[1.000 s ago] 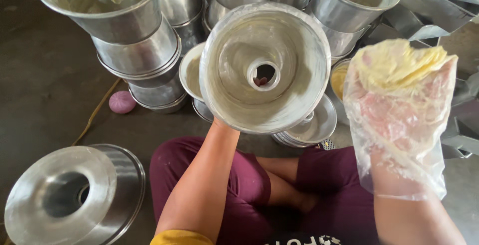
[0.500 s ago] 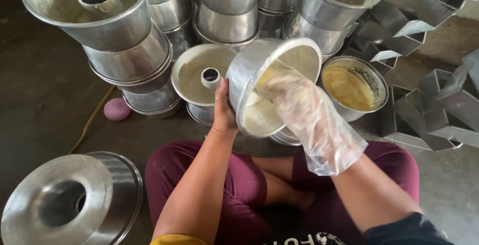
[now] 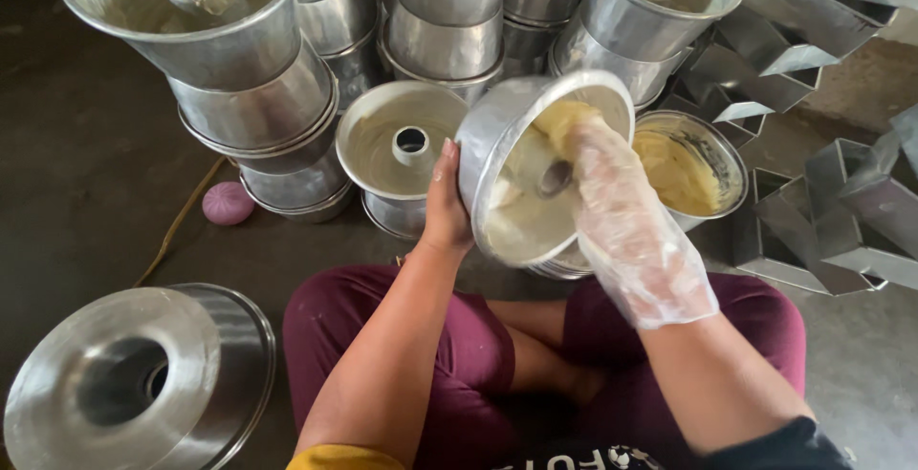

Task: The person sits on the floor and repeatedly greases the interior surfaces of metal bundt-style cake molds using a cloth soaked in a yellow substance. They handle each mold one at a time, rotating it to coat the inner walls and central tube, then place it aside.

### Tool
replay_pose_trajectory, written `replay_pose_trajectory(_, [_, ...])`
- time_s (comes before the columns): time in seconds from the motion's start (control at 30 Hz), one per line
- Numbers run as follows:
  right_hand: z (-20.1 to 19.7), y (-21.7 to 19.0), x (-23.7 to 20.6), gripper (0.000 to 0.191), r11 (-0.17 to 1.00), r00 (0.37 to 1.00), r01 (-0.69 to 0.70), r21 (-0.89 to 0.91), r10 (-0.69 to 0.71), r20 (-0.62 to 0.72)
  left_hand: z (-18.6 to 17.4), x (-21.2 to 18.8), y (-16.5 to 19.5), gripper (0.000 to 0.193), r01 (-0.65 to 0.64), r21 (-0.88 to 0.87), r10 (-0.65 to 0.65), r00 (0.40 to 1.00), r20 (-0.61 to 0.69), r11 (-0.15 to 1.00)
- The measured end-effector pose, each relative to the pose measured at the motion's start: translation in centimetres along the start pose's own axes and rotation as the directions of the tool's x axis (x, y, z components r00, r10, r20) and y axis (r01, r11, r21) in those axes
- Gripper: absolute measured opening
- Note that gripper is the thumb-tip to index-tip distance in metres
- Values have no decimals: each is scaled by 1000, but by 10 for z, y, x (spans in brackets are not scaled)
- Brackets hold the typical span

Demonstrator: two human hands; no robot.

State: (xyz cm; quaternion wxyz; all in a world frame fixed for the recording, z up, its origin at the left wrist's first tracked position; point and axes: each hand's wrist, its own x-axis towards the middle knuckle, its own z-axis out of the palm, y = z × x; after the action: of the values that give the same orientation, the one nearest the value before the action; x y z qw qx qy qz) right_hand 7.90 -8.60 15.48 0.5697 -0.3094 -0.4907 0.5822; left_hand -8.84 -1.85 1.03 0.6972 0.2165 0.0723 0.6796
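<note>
My left hand point(image 3: 448, 204) grips the outer wall of a metal tube cake pan point(image 3: 497, 135), tilted on its side with the opening facing me. My right hand point(image 3: 622, 212), inside a loose clear plastic glove, reaches into that pan; its fingertips carry yellow grease and press against the inner wall near the centre tube. Just right of the pan stands a small metal bowl of yellow grease point(image 3: 690, 172). Another greased tube pan point(image 3: 394, 145) sits upright to the left of the held one.
Stacks of tube pans point(image 3: 229, 78) rise behind and to the left. An upturned pan stack point(image 3: 143, 384) lies at lower left. Angular metal moulds point(image 3: 822, 221) pile up at right. A pink round object point(image 3: 228, 202) rests on the dark floor. My crossed legs in maroon trousers point(image 3: 478, 355) fill the foreground.
The gloved right hand, first held up beside the pan with grease on it, went into the pan and now rubs deeper inside. The left hand lowered and tilted the pan.
</note>
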Motion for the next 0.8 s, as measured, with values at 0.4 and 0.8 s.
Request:
replay_pose_trajectory(0.4, [-15,0,-22,39,902,863,-350,-254,415,286,10,7,13,57,54,-85,-62,994,-95,995])
replay_pose_trajectory(0.8, [-88,8,71,34,-145,762,648,-748,136,634,13,6,10,60,257,-63,-261,963,-65,964])
